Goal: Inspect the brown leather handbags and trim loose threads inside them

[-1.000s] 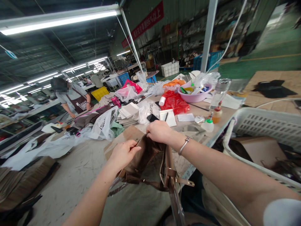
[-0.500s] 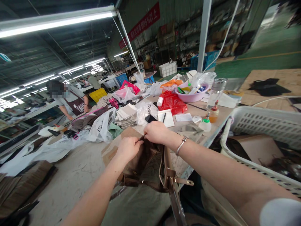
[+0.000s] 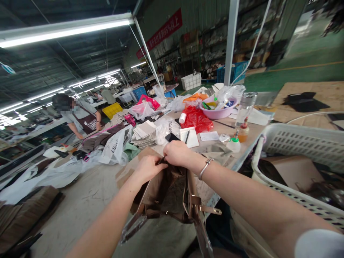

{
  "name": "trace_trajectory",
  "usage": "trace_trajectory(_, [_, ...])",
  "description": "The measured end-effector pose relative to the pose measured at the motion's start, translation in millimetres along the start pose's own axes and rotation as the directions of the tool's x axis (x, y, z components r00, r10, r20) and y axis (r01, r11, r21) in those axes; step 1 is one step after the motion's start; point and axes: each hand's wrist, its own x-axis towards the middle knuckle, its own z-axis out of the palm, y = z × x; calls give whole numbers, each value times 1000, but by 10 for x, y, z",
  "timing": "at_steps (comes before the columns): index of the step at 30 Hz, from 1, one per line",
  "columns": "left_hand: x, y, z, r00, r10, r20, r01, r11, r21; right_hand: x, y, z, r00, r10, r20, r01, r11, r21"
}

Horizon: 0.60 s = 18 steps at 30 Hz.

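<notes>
A brown handbag (image 3: 174, 193) stands at the table's near edge, its mouth facing me and its lining showing. My left hand (image 3: 147, 168) is closed on the bag's far left rim, thumb against the edge. Right beside it, my right hand (image 3: 177, 154) pinches the same rim, with a metal bangle at the wrist. A strap with a gold-coloured buckle (image 3: 215, 211) sticks out at the bag's right side. Plastic-wrapped handles hang toward me. Brown paper or card (image 3: 126, 170) lies beneath the bag's far left side.
On the right stands a white plastic basket (image 3: 295, 136) holding brown bags. Behind my hands lie a notepad (image 3: 192, 138), a red plastic bag (image 3: 197, 120), a pink basin (image 3: 219, 113) and a green-capped bottle (image 3: 234, 144). Stacked brown pieces (image 3: 29, 215) lie left. A co-worker (image 3: 83, 114) stands beyond.
The bag's left side has swung out a little, and its left handle now shows more. Both hands keep hold of the rim, barely shifted.
</notes>
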Motion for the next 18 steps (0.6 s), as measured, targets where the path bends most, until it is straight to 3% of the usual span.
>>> trace_trajectory(5, [33,-41,104,997,-10,-78,16,997,76,-23,64,-54,997,-64,32,62,995,72])
trace_trajectory(8, [29,-73,130,994,-44,-103,53,995,87,-104,166,-181,992,-124,-20,125,957,260])
trace_trajectory(11, [33,-93,138,990,-71,-121,84,991,106,-304,255,-261,977,5,-211,84,908,410])
trace_trajectory(14, [57,-96,156,989,-67,-130,83,989,123,-649,220,-200,910,199,-363,-13,889,457])
trace_trajectory(16, [78,-84,170,989,-63,-138,82,987,135,-930,95,-85,870,281,-404,-58,873,483])
trace_trajectory(18, [92,-59,177,988,-65,-141,86,985,149,-1203,-96,64,872,303,-385,-87,869,487])
